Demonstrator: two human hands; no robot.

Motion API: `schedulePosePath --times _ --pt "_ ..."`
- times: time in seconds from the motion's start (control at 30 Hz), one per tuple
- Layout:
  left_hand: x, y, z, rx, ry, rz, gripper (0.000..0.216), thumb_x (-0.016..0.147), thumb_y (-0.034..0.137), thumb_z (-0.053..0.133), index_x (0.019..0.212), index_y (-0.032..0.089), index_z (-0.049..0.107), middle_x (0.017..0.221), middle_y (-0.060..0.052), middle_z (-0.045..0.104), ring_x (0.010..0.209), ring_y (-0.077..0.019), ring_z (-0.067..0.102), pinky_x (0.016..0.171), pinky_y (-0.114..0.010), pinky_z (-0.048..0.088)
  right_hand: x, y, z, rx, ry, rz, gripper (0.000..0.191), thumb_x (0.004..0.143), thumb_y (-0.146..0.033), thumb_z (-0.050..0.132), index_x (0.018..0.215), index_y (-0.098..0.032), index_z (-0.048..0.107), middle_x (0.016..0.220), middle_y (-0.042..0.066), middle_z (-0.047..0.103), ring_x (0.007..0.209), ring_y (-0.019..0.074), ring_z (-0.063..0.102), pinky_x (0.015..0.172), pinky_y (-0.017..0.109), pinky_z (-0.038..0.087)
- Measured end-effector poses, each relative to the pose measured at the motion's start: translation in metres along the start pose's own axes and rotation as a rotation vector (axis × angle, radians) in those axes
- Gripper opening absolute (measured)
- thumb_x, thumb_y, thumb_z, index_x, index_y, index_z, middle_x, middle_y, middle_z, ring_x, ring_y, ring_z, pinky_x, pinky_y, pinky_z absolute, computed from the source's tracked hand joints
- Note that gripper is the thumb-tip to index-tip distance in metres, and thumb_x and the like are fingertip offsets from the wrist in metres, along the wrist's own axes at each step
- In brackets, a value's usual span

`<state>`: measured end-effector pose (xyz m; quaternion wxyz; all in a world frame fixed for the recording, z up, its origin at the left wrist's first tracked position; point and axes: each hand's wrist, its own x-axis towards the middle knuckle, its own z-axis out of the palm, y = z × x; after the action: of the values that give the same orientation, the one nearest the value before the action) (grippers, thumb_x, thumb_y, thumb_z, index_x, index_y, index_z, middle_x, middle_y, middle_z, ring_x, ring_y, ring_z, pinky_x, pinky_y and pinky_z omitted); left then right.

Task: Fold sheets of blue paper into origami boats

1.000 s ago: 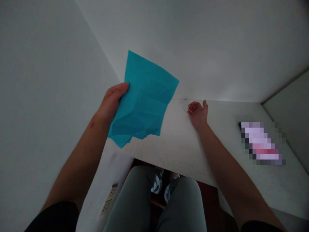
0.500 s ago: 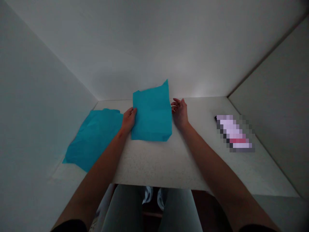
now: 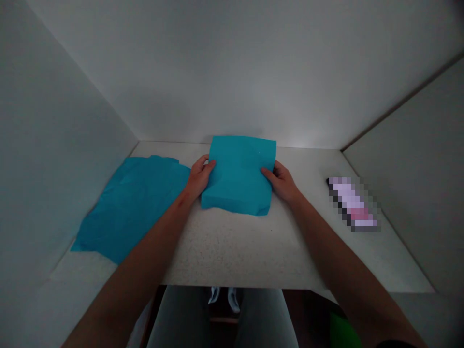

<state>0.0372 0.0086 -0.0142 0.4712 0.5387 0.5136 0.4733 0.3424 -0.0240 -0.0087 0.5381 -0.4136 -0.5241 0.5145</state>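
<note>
A folded blue sheet (image 3: 239, 174), of cloth or paper, is held up over the white tabletop between both hands. My left hand (image 3: 200, 175) grips its left edge, thumb on the near face and fingers behind. On the opposite edge, my right hand (image 3: 282, 181) pinches it the same way, its fingers partly hidden behind the sheet. The lower part of the sheet shows a crosswise fold. A second, larger blue sheet (image 3: 134, 203) lies on the table at the left, partly covered by my left forearm.
On the right side of the table lies a phone (image 3: 351, 203), its screen blurred out. White walls rise behind and on both sides of the tabletop (image 3: 239, 256). Below its front edge my legs (image 3: 188, 319) show, and something green (image 3: 342, 331) at the lower right.
My right hand has closed on the right edge of the sheet, which it was beside before. The held sheet has shifted right and its raised upper corner has come down level.
</note>
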Motion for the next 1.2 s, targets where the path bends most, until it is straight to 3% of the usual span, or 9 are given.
schedulePosePath --times 0.2,0.4,0.6,0.7,0.77,0.87,0.93,1.07,1.2 --pt "0.0 0.003 0.004 -0.141 -0.119 0.02 0.061 0.078 0.066 0.089 0.117 0.025 0.067 0.084 -0.003 0.078 0.069 -0.0199 0.069 0.065 -0.033 0.057 0.009 0.006 -0.016 0.096 0.113 0.006 0.046 0.072 -0.054 0.102 0.109 -0.033 0.083 0.103 -0.001 0.087 0.098 0.0258 0.079 0.094 0.043 0.067" --pt "0.001 0.005 -0.001 -0.052 -0.067 0.047 0.033 0.083 0.055 0.077 0.097 0.026 0.071 0.07 0.0 0.062 0.06 -0.0168 0.056 0.058 -0.03 0.046 0.015 0.008 -0.025 0.094 0.106 0.085 0.028 0.075 -0.052 0.09 0.085 -0.028 0.079 0.067 -0.002 0.065 0.067 0.0212 0.061 0.066 0.037 0.055" --pt "0.002 0.005 -0.003 -0.047 -0.084 -0.024 0.036 0.089 0.054 0.062 0.093 0.022 0.08 0.081 -0.006 0.07 0.071 -0.0211 0.064 0.06 -0.031 0.05 0.016 0.004 -0.022 0.059 0.109 0.057 0.038 0.082 -0.064 0.086 0.084 -0.027 0.078 0.079 0.001 0.065 0.073 0.02 0.056 0.066 0.035 0.049" --pt "0.0 0.007 -0.005 0.124 -0.072 0.083 0.041 0.089 0.06 0.075 0.105 0.023 0.084 0.103 -0.009 0.078 0.089 -0.0233 0.072 0.071 -0.033 0.058 0.013 0.005 -0.02 -0.092 0.065 -0.022 0.039 0.076 -0.058 0.098 0.094 -0.029 0.081 0.083 0.0 0.066 0.076 0.0191 0.056 0.068 0.033 0.048" --pt "-0.004 0.01 -0.007 0.307 -0.028 0.245 0.038 0.086 0.054 0.083 0.111 0.024 0.084 0.128 -0.012 0.078 0.114 -0.0274 0.073 0.091 -0.039 0.063 0.011 0.005 -0.02 -0.259 0.018 -0.089 0.036 0.079 -0.057 0.096 0.099 -0.03 0.082 0.09 0.002 0.067 0.083 0.0214 0.059 0.073 0.035 0.051" --pt "-0.011 0.017 -0.009 0.604 0.039 0.45 0.032 0.089 0.043 0.086 0.117 0.027 0.085 0.15 -0.013 0.072 0.144 -0.0336 0.063 0.124 -0.056 0.049 0.009 0.001 -0.021 -0.586 0.0 -0.245 0.029 0.087 -0.055 0.087 0.101 -0.029 0.084 0.113 0.009 0.069 0.108 0.0295 0.065 0.091 0.045 0.056" --pt "-0.016 0.019 -0.007 0.727 -0.024 0.523 0.03 0.095 0.041 0.084 0.123 0.029 0.085 0.152 -0.012 0.074 0.149 -0.0355 0.06 0.131 -0.061 0.04 0.008 -0.003 -0.02 -0.747 0.004 -0.328 0.026 0.092 -0.052 0.081 0.101 -0.028 0.084 0.117 0.012 0.07 0.116 0.0331 0.065 0.102 0.051 0.053" --pt "-0.022 0.012 0.003 0.763 -0.386 0.602 0.045 0.104 0.05 0.074 0.141 0.025 0.08 0.157 -0.014 0.073 0.15 -0.0342 0.063 0.131 -0.055 0.043 0.005 -0.007 -0.016 -0.849 -0.194 -0.311 0.029 0.099 -0.058 0.076 0.104 -0.03 0.082 0.088 0.004 0.071 0.085 0.0259 0.066 0.101 0.051 0.049" --pt "-0.029 0.006 0.009 0.884 -0.593 0.501 0.072 0.106 0.063 0.067 0.167 0.024 0.062 0.178 -0.015 0.055 0.169 -0.0372 0.046 0.14 -0.057 0.032 0.0 -0.005 -0.011 -0.898 -0.521 -0.27 0.069 0.085 -0.085 0.082 0.128 -0.031 0.081 0.104 0.008 0.077 0.093 0.0298 0.07 0.1 0.05 0.051"
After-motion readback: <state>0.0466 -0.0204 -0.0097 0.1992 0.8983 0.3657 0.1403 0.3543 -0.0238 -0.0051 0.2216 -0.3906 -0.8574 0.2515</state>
